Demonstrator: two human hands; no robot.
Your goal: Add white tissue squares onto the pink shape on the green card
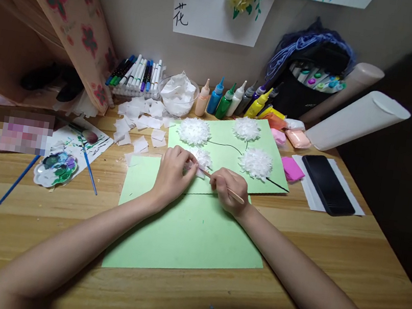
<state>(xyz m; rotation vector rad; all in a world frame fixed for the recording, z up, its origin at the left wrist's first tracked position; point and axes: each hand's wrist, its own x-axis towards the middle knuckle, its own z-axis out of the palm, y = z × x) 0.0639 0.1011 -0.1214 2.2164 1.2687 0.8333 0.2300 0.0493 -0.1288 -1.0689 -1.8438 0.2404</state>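
My right hand (229, 189) is closed around a thin wooden stick (236, 196), which slants up and left toward my other hand. Fingers and thumb of my left hand (175, 173) pinch a small piece of white tissue paper (200, 173) at the stick's far tip. Just behind them sits a fluffy white paper flower (201, 158), partly hidden by the fingers. Three more white flowers (194, 131) show on the upper green sheet (222, 172), with thin black stem lines drawn between them. Another green sheet (186, 234) lies beneath, nearer to me.
Loose tissue squares (141, 144) lie left of the flowers, near a bowl of tissue (178, 96). Paint bottles (224, 103) and markers (140, 75) line the wall. A phone (327, 185) lies right; a paint palette (55, 169) and blue brushes (19, 179) lie left.
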